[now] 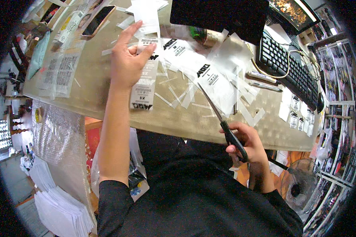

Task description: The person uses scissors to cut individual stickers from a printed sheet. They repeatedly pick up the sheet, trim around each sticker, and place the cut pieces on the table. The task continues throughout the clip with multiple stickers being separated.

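Across a tan tabletop (178,120), black-handled scissors (224,125) and a printed pale strip (142,89) sit well apart.
The scissors point forward and left; the strip lies left of them, its long axis running near to far, nearer the left hand (126,65), whose thumb and forefinger are at its far end, grip unclear. The right hand (247,140), apart from the left, is curled around the scissors' handles.

A tan tabletop (93,77) spreads across the upper middle of the frame, catching a soft sheen. White metal shelving (342,103), densely filled, lines the right edge; grey floor (6,169) shows at lower left, below a bright latticed panel (2,128).
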Motion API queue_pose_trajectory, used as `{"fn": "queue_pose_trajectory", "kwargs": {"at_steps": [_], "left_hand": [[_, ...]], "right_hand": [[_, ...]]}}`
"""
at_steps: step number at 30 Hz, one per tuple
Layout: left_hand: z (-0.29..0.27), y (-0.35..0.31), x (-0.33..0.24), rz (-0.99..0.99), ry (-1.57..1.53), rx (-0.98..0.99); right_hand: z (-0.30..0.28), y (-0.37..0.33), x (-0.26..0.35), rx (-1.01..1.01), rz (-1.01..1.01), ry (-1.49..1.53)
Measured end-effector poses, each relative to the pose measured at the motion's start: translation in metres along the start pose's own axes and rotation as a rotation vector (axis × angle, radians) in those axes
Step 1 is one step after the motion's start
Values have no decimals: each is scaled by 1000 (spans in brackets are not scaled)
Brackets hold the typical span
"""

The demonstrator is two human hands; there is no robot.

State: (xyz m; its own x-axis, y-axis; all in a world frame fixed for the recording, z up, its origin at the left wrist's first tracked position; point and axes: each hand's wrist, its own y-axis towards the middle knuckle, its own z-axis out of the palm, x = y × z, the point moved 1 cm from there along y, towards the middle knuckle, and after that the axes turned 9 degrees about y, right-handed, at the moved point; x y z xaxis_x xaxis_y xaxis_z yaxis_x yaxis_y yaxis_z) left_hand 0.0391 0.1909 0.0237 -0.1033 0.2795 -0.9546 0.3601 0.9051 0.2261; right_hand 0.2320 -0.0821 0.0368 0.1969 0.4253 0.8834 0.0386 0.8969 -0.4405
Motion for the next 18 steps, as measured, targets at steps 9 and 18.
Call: {"fn": "queue_pose_trajectory", "kwargs": {"at_steps": [9, 18], "left_hand": [[-6, 0, -18, 379, 354, -312], [38, -78, -43, 165, -405, -492]], "right_hand": [[-4, -19, -17, -76, -85, -15], [23, -23, -27, -3, 37, 124]]}}
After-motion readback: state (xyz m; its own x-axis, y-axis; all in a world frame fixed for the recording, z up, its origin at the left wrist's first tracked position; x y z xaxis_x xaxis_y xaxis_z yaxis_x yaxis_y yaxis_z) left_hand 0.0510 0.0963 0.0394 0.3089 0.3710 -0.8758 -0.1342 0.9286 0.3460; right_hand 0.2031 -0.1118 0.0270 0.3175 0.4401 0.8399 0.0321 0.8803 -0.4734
